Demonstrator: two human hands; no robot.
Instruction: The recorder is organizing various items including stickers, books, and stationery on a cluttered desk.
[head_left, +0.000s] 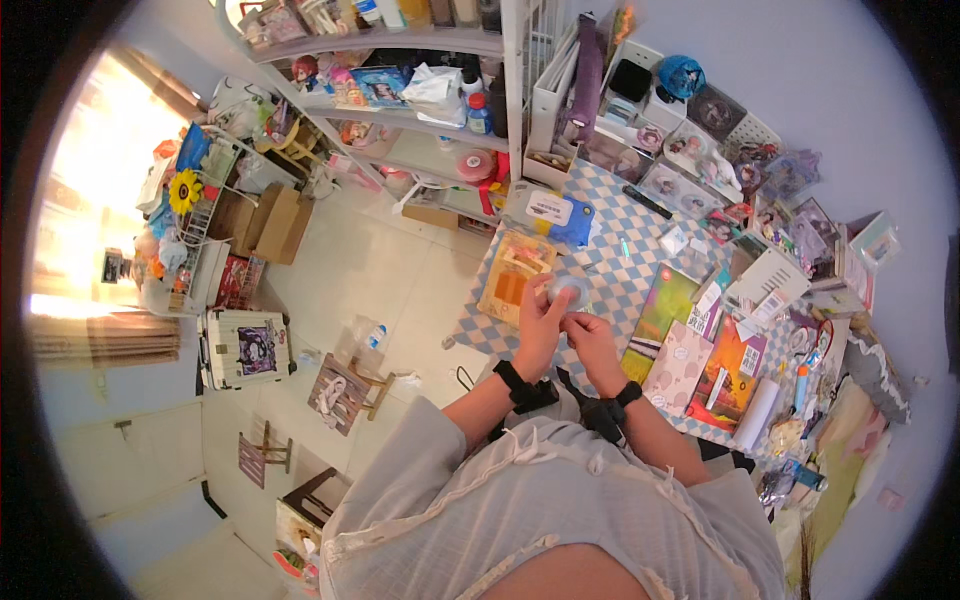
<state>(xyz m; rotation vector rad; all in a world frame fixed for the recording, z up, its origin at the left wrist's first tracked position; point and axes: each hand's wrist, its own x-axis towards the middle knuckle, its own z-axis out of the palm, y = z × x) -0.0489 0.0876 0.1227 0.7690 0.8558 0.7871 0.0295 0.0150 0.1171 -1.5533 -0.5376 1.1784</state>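
My left hand (538, 330) holds a roll of clear tape (576, 288) above the checked tablecloth, thumb on its near side. The fingertips of my right hand (594, 342) pinch at the roll's lower edge, close to my left thumb; a loose tape end is too small to make out. Just left of the roll lies a yellow patterned packet (496, 289) with an orange-brown panel. Behind it are a clear package with a white label (547, 207) and a blue packet (576, 223). Both wrists wear black straps.
To the right lie several books (724, 375), a pink patterned notebook (679, 367) and a white paper roll (756, 414). Boxes and acrylic cases (682, 191) line the wall. A white shelf unit (405, 112) stands behind the table; folding stools (341, 394) and a suitcase (244, 349) stand left.
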